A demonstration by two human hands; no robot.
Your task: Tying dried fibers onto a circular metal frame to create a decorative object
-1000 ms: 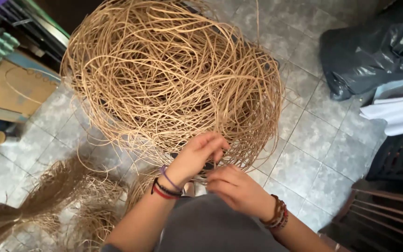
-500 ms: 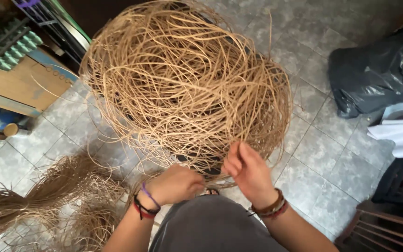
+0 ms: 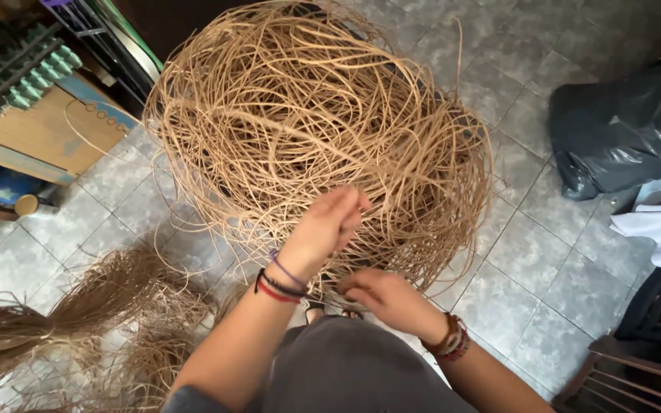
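1. Right hand (image 3: 388,297): low, near the lap, fingers curled narrow around thin strands at the bottom edge of the rattan tangle (image 3: 323,130), apparently anchoring them.
2. Left hand (image 3: 327,226): raised higher, fingertips pinched on a strand in the tangle's near side, seemingly to separate it.
3. Rattan tangle: a large loose mass on the grey tiled floor (image 3: 529,260), directly ahead.
4. Fibre bundle (image 3: 55,321): lies left; black plastic bag (image 3: 621,130) far right.

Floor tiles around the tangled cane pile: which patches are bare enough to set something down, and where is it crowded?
Bare tiles lie between the cane pile and black bag. Left, loose fibre bundles crowd the floor; both hands, left hand, right hand, fill the near edge.
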